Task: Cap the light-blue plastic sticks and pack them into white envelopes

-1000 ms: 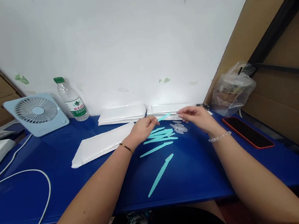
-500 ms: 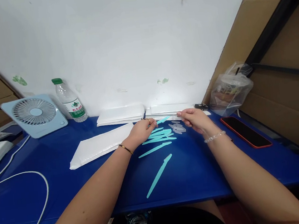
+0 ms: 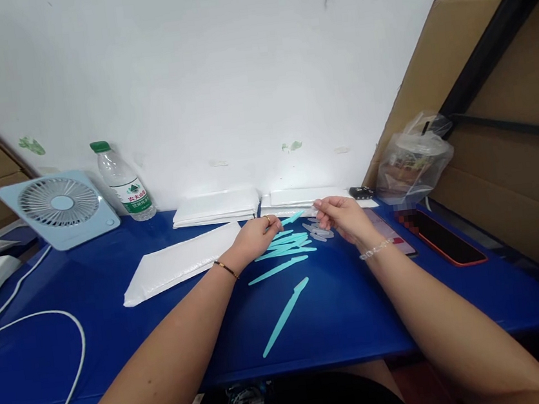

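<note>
My left hand (image 3: 258,237) is closed on the handle of a turquoise eyebrow razor (image 3: 293,219), whose notched blade end points right. My right hand (image 3: 342,216) pinches a small clear plastic cap (image 3: 308,212) at that blade end; I cannot tell how far the cap covers it. Below both hands lies a heap of similar turquoise razors (image 3: 287,245). Two more lie apart, one razor (image 3: 278,270) just nearer to me and another razor (image 3: 286,317) close to the table's front. Several loose clear caps (image 3: 319,230) are piled under my right hand.
A white padded envelope (image 3: 174,265) lies left of my left hand, with stacked white envelopes (image 3: 216,208) along the wall. Left stand a bottle (image 3: 126,186) and a blue fan (image 3: 63,209). Right are a red-edged phone (image 3: 449,237), another phone (image 3: 394,230) and a bagged cup (image 3: 413,159).
My right hand has moved slightly left to the razor's blade end, where a clear cap now shows between its fingers. More of the phone behind my right wrist is visible. My left hand stays put.
</note>
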The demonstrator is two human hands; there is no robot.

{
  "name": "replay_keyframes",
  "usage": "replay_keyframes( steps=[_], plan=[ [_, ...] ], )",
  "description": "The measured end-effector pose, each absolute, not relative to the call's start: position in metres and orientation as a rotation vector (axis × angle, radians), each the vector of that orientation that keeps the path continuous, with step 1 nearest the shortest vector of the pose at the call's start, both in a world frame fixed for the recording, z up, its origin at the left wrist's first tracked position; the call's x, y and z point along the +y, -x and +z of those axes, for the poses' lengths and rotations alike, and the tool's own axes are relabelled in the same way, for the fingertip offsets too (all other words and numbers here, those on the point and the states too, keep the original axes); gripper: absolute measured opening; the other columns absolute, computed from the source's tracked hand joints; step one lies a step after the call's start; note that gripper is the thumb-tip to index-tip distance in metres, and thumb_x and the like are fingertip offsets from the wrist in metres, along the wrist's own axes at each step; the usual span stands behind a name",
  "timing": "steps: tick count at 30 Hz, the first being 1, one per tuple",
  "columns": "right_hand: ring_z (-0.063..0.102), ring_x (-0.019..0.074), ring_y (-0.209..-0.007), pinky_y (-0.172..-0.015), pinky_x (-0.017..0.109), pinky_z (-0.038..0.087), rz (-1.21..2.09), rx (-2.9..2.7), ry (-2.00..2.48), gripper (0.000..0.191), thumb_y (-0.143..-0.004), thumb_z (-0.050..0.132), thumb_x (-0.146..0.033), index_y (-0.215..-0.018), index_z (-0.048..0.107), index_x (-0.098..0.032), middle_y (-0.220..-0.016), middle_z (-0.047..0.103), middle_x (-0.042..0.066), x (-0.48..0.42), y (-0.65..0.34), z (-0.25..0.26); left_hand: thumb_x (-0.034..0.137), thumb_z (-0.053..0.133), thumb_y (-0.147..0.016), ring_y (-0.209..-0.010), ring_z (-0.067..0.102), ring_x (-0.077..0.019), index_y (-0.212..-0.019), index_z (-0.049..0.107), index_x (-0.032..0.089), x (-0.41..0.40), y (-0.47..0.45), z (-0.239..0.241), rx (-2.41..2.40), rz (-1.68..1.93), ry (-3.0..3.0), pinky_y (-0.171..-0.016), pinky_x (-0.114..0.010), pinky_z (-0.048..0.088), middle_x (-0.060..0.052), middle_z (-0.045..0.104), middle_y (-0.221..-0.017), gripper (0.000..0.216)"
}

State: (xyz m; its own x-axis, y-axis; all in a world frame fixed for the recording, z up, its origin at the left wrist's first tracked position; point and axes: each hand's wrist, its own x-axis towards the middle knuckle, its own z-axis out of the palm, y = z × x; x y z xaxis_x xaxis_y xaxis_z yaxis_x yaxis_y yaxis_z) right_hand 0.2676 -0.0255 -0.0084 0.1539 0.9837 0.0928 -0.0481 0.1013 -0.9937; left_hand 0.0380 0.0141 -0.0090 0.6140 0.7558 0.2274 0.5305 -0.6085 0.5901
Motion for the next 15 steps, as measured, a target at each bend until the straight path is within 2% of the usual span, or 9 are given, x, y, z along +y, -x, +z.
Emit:
replay_keyframes(
  steps=[8, 15],
  plan=[
    [0.052, 0.0072, -0.037, -0.035, 0.018, 0.038, 1.048, -1.237, 1.137, 0.032, -0.066, 0.075, -0.044, -0.073, 0.064, -0.014, -0.056, 0.061, -0.001, -0.0267, -0.2646, -0.0114, 0.044, 0.035, -0.090, -0.063, 0.053, -0.0138, -0.084, 0.063, 0.020, 0.0156, -0.0371, -0.0101, 1.002, 0.600, -2.392, -0.059, -0.024, 0.037, 0.000, 0.065, -0.077, 0.037],
    [0.050, 0.0066, -0.036, -0.035, 0.018, 0.037, 1.037, -1.276, 1.160, 0.034, -0.065, 0.075, -0.045, -0.071, 0.063, -0.014, -0.054, 0.060, -0.001, -0.0288, -0.2646, -0.0082, 0.045, 0.036, -0.089, -0.059, 0.050, -0.0133, -0.086, 0.065, 0.021, 0.0146, -0.0369, -0.0086, 1.007, 0.585, -2.396, -0.056, -0.024, 0.034, 0.001, 0.060, -0.068, 0.038]
  ],
)
